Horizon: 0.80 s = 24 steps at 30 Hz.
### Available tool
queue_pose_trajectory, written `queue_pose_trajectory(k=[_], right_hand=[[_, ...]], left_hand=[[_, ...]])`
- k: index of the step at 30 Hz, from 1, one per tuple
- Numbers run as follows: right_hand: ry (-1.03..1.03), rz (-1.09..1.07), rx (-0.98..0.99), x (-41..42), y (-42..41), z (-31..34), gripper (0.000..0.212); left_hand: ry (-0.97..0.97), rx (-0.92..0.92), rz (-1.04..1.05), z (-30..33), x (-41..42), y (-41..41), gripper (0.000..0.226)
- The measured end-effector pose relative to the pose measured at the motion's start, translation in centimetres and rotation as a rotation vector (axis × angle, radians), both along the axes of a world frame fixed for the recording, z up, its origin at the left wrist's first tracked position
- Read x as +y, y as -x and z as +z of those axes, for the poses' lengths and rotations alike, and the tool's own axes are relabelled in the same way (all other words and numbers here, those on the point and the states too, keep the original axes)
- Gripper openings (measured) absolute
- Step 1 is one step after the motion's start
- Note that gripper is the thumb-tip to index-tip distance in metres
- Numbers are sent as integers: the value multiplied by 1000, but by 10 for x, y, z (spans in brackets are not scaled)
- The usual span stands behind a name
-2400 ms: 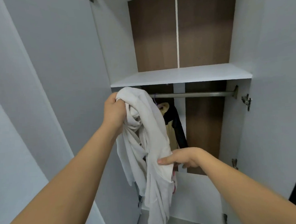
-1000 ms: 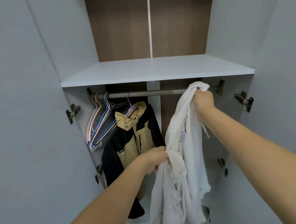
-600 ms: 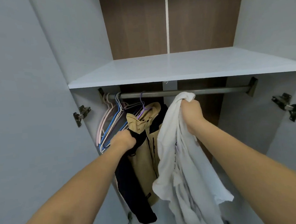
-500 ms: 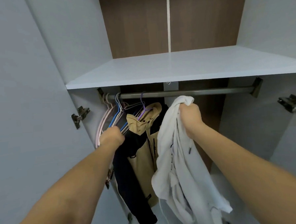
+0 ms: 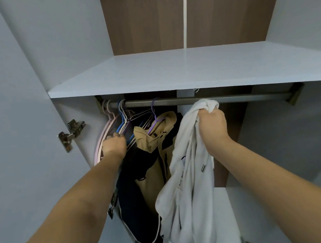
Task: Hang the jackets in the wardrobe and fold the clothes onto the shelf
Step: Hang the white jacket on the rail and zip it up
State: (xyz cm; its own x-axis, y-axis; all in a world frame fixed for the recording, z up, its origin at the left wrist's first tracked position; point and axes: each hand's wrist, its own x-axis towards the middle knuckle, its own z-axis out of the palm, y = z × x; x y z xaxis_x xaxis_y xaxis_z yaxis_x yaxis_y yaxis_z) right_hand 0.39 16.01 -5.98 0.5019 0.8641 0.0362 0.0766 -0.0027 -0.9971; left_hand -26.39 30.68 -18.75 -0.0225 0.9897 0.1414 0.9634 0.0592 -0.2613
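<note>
Head view: right hand [image 5: 213,126] fists one white jacket [image 5: 188,177]; left hand [image 5: 114,145] seemingly closes among several empty hangers [image 5: 122,121].

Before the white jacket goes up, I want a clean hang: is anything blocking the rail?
Nothing visible. The rail beside the tan-and-black jacket is bare, and the right hand holds the white jacket just below it.

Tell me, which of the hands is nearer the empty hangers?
Left. The left hand is touching the empty hangers; the right hand holds the white jacket farther right.
</note>
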Motion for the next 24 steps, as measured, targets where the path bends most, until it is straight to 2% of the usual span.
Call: queue_pose_trajectory(k=[3, 5, 7, 9, 10, 11, 13, 16, 20, 24], right_hand=[[0, 42, -52, 8, 9, -2, 25], [-9, 57, -84, 11, 11, -5, 28], [1, 55, -83, 13, 11, -8, 27], [25, 49, -62, 14, 11, -9, 27], [34, 48, -56, 14, 11, -10, 27], [40, 45, -53, 15, 11, -11, 28], [51, 43, -66, 14, 11, -12, 29], [54, 42, -95, 14, 12, -13, 29], [55, 42, -232, 11, 12, -12, 14], [94, 41, -261, 6, 10, -11, 27]], left_hand=[[-26, 17, 35, -10, 8, 2, 41], [-19, -143, 73, -13, 12, 0, 41], [9, -522, 93, -12, 15, -3, 37], [38, -973, 80, -8, 15, -8, 16], [40, -1127, 103, -5, 12, -10, 8], [22, -1206, 128, -1, 10, -10, 8], [-40, -1245, 151, 6, 6, -7, 16], [-115, -1187, 122, 17, -3, 1, 22], [-62, -1142, 104, 46, -16, -1, 24], [-50, -1067, 152, 84, -19, -8, 17]])
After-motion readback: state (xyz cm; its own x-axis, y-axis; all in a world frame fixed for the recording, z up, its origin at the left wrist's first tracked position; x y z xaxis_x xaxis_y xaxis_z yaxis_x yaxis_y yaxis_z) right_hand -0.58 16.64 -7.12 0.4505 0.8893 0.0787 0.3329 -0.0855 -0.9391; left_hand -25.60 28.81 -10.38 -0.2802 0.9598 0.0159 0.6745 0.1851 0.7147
